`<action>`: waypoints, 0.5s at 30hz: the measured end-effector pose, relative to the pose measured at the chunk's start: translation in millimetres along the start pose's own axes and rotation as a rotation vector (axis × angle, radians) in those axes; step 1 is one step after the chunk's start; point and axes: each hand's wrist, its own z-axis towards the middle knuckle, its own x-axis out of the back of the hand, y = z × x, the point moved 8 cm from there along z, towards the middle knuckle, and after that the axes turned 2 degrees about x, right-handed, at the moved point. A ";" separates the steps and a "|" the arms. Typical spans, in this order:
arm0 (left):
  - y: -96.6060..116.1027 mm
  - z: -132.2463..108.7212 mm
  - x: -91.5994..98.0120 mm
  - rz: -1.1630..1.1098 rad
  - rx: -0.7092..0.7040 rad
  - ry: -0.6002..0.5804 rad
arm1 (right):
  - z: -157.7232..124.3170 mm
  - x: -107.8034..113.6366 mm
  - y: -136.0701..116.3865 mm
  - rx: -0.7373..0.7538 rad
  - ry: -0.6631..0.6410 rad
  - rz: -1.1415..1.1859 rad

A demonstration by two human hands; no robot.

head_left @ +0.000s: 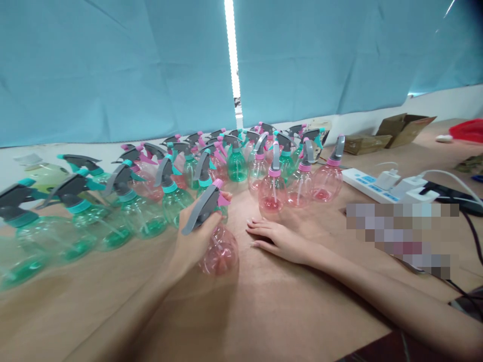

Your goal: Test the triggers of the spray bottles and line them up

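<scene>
My left hand (196,236) is closed around the neck of a clear pink spray bottle (222,254) with a grey and pink trigger head. The bottle is upright on the brown table, or just above it; I cannot tell which. Palm down on the table lies my right hand (272,238), fingers stretched out and holding nothing. Just beyond it stands another pink spray bottle (272,193), with a second pink one (327,180) farther right. A row of green spray bottles (145,218) runs along the left, nearest to my left hand.
Many more pink and green bottles crowd the back by the blue curtain (151,75). At right lie a white power strip (368,185) with plugs and cables and a blurred-out flat object (400,239). Cardboard boxes (405,130) and a red item (468,130) sit behind.
</scene>
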 end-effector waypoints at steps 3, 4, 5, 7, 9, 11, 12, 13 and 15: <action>3.6 0.8 0.9 0.015 -0.014 -0.003 | 0.3 0.4 -0.6 0.001 0.003 0.008; 5.0 1.7 1.3 0.012 -0.033 -0.004 | 0.4 0.7 -0.8 0.002 0.005 0.009; 6.3 2.8 1.1 0.004 -0.056 -0.014 | 0.4 1.0 -1.1 0.003 0.007 0.010; 7.9 5.3 -0.6 -0.025 -0.112 -0.050 | 0.4 1.4 -1.3 0.001 0.009 0.010; 7.1 7.4 -2.8 -0.056 -0.155 -0.090 | 0.3 1.5 -1.3 -0.001 0.010 0.008; 5.0 8.8 -3.9 -0.081 -0.182 -0.112 | 0.1 1.2 -1.0 -0.003 0.009 0.006; 3.5 9.3 -3.7 -0.090 -0.185 -0.111 | -0.1 1.0 -0.7 -0.003 0.010 0.005; 1.8 9.7 -3.6 -0.094 -0.182 -0.112 | -0.2 0.7 -0.4 -0.003 0.011 0.004; -0.8 10.1 -2.9 -0.101 -0.173 -0.105 | -0.5 0.2 0.5 -0.001 0.010 0.002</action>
